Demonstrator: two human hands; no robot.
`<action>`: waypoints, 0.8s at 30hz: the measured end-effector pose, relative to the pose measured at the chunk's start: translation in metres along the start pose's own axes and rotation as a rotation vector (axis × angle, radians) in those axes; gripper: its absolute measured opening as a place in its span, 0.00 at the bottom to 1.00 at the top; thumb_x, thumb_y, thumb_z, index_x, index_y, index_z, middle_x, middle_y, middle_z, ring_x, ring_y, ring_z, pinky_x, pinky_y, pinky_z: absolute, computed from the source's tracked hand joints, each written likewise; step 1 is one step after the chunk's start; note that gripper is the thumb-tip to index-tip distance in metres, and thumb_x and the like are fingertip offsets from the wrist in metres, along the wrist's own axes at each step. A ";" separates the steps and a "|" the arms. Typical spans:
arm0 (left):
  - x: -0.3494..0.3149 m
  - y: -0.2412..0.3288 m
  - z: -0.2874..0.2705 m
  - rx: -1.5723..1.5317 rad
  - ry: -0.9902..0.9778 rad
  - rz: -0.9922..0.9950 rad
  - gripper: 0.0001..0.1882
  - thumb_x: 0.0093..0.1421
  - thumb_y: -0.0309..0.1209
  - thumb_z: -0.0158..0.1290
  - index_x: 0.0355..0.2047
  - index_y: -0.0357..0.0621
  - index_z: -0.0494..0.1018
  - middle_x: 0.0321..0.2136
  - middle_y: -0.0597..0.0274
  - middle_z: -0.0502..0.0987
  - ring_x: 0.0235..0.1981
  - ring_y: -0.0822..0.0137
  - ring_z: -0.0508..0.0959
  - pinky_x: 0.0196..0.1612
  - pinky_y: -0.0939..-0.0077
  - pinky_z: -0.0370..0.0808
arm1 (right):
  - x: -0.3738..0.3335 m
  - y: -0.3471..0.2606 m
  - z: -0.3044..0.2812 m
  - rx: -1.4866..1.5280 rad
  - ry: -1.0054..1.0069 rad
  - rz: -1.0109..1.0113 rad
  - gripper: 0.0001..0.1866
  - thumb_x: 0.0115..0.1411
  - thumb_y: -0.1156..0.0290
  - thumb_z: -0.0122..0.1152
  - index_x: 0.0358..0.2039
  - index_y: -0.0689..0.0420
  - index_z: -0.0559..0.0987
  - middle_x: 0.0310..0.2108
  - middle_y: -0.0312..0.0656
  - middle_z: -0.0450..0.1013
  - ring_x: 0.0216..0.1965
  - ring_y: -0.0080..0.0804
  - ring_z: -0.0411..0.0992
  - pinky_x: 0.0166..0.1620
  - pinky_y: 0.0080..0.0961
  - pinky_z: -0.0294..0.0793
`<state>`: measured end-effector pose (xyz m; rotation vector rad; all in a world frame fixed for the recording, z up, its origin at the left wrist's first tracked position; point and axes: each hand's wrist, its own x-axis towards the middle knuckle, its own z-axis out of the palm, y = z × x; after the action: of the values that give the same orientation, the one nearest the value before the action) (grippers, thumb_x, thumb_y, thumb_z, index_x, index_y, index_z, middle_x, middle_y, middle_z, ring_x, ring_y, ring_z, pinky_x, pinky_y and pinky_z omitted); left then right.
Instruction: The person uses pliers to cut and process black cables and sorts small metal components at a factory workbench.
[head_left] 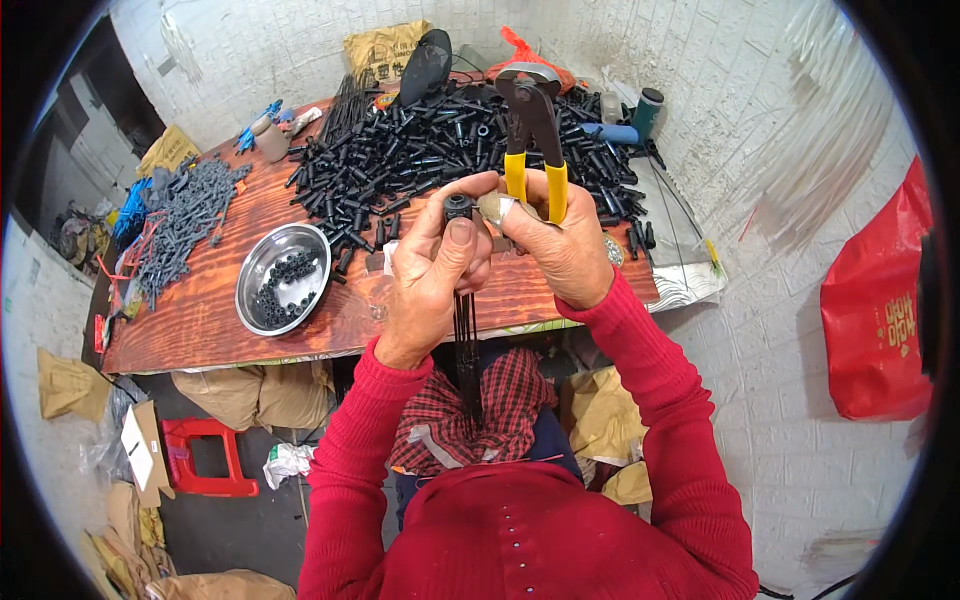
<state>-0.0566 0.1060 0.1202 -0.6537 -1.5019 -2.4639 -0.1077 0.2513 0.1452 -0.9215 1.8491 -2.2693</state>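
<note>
My left hand (430, 265) is closed on a small black cylindrical plastic fitting (458, 207), its round end turned up between thumb and fingers. Below the same hand hangs a bundle of thin black strands (467, 340); whether they join the fitting is hidden by my fingers. In my right hand (570, 245) is a pair of pincers (530, 130) with yellow handles, jaws pointing up and away from me. A tan wrapping (493, 207) covers a fingertip of the right hand, close beside the fitting. Both hands are raised over the table's near edge.
Black tubular parts (400, 150) lie heaped across the wooden table (190, 325). A metal bowl (325, 275) with small black rings stands at left, near a pile of grey parts (190, 220). A dark green bottle (648, 112) stands at back right. A red stool (240, 470) is on the floor.
</note>
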 end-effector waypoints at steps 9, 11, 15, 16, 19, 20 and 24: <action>-0.001 -0.002 -0.001 0.062 0.023 0.038 0.27 0.71 0.41 0.45 0.62 0.36 0.60 0.20 0.74 0.60 0.19 0.82 0.56 0.22 0.86 0.53 | 0.004 0.002 0.000 -0.078 -0.034 -0.058 0.13 0.61 0.71 0.60 0.44 0.64 0.77 0.33 0.34 0.76 0.33 0.16 0.72 0.37 0.17 0.73; -0.001 -0.003 -0.002 0.093 0.056 0.057 0.27 0.71 0.42 0.45 0.63 0.36 0.60 0.20 0.75 0.59 0.19 0.82 0.55 0.22 0.86 0.52 | 0.005 0.002 0.003 -0.065 -0.028 -0.077 0.12 0.61 0.72 0.60 0.44 0.64 0.77 0.33 0.34 0.75 0.33 0.16 0.72 0.38 0.17 0.73; 0.000 -0.003 -0.002 0.076 0.067 0.066 0.28 0.71 0.42 0.45 0.63 0.36 0.60 0.20 0.75 0.59 0.19 0.83 0.55 0.22 0.86 0.52 | 0.005 0.000 0.010 -0.023 0.005 -0.042 0.11 0.61 0.71 0.60 0.42 0.62 0.78 0.30 0.32 0.75 0.30 0.14 0.70 0.34 0.14 0.69; -0.001 -0.003 -0.001 0.063 0.069 0.065 0.28 0.71 0.43 0.45 0.63 0.36 0.60 0.20 0.75 0.59 0.19 0.83 0.55 0.22 0.86 0.52 | 0.004 -0.004 0.012 0.014 -0.005 0.006 0.10 0.62 0.70 0.60 0.41 0.62 0.78 0.28 0.30 0.73 0.28 0.13 0.68 0.31 0.14 0.66; -0.002 -0.003 -0.001 0.043 0.083 0.064 0.29 0.70 0.43 0.46 0.63 0.36 0.59 0.20 0.76 0.56 0.19 0.83 0.54 0.21 0.87 0.52 | 0.002 -0.004 0.018 0.108 -0.003 0.065 0.10 0.62 0.69 0.60 0.40 0.60 0.78 0.25 0.28 0.71 0.24 0.11 0.63 0.27 0.13 0.60; -0.002 -0.003 -0.001 0.037 0.094 0.065 0.30 0.70 0.42 0.47 0.64 0.35 0.57 0.19 0.77 0.54 0.18 0.83 0.53 0.21 0.87 0.51 | 0.002 -0.003 0.019 0.164 0.008 0.074 0.09 0.62 0.68 0.60 0.39 0.60 0.78 0.23 0.27 0.70 0.23 0.11 0.61 0.26 0.13 0.57; -0.002 -0.004 -0.003 0.032 0.088 0.064 0.30 0.70 0.43 0.46 0.63 0.35 0.58 0.19 0.77 0.54 0.18 0.83 0.53 0.21 0.88 0.51 | 0.001 0.004 0.017 0.099 0.030 0.045 0.09 0.62 0.69 0.60 0.39 0.60 0.78 0.23 0.26 0.69 0.22 0.11 0.61 0.26 0.13 0.58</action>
<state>-0.0566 0.1054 0.1149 -0.5701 -1.4611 -2.3840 -0.1013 0.2346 0.1433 -0.8272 1.7326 -2.3367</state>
